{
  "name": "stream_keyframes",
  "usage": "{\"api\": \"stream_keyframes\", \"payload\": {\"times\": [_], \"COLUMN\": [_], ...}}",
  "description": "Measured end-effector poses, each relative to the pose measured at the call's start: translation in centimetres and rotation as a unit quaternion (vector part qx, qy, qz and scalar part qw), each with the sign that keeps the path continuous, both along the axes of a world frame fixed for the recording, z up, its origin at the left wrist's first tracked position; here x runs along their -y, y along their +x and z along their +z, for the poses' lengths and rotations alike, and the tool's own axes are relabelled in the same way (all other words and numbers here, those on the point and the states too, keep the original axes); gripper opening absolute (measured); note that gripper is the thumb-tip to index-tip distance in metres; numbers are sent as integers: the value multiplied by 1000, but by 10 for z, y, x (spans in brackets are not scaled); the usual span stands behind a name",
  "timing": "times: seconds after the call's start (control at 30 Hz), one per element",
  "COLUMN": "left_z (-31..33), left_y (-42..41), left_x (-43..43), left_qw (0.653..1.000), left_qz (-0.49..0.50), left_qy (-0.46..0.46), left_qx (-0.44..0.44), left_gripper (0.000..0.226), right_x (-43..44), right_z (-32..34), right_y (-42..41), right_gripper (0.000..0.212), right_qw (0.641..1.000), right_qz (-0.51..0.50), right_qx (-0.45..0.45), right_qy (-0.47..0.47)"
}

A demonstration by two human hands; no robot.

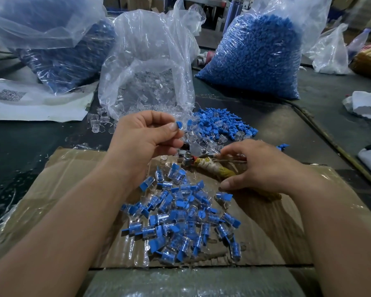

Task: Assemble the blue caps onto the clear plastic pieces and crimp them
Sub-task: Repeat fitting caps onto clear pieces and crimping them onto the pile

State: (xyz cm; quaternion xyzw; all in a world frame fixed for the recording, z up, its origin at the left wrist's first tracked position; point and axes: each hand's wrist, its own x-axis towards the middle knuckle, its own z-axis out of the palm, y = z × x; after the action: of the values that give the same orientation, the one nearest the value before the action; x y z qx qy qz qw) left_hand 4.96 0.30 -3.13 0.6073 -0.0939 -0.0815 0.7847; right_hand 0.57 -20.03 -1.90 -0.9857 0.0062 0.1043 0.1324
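Desk (319,116): dark, carrying the lot.
Bag of blue caps (255,56): standing well beyond the right hand (263,168).
Bag of clear pieces (148,82): mouth open, just beyond the left hand (144,136).
Cardboard (287,228): flat under both wrists.
Capped pieces (180,219): heaped between the forearms, nearer than both hands.
Crimping tool (210,168): between the hands, the right hand clasping its wrapped handles.
Blue cap (178,124): pinched at the left hand's thumb and forefinger, close by the tool's head.

No text can be read; the white sheet (36,101) bears what seems a blurred QR code (10,94).
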Motion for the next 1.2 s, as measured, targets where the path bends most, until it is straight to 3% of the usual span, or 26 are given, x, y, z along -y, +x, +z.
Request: {"api": "stream_keyframes", "payload": {"times": [0.1, 0.27, 0.4, 0.53, 0.7, 0.87, 1.07, 1.2], "left_z": [0, -2, -3, -3, -3, -2, -1, -1], "left_y": [0, -1, 0, 0, 0, 0, -2, -2], "left_x": [1, 2, 2, 3, 3, 4, 4, 4], "left_qw": [1000, 1000, 1000, 1000, 1000, 1000, 999, 999], "left_qz": [-7, -14, -15, -16, -2, 9, 3, 4], "left_qy": [5, 13, 16, 16, 2, -4, -1, 1], "left_qx": [-3, -4, -4, 0, 7, 20, 32, 43], "left_gripper": [10, 10, 11, 10, 10, 12, 12, 12], "right_x": [-5, -18, -30, -27, -19, -18, -24, -26], "right_z": [0, -1, -13, -14, -6, -3, -8, -8], "right_y": [2, 2, 4, 4, 0, -2, -1, -2], "right_gripper": [76, 34, 25, 24, 9, 15, 31, 23], "right_qw": [1000, 998, 987, 990, 976, 956, 964, 967], "right_qz": [-6, -10, -9, -4, -25, -49, -30, -11], "right_qx": [6, 22, 80, 84, 198, 288, 255, 231], "right_qy": [-16, -51, -139, -116, -91, -40, 63, 106]}}
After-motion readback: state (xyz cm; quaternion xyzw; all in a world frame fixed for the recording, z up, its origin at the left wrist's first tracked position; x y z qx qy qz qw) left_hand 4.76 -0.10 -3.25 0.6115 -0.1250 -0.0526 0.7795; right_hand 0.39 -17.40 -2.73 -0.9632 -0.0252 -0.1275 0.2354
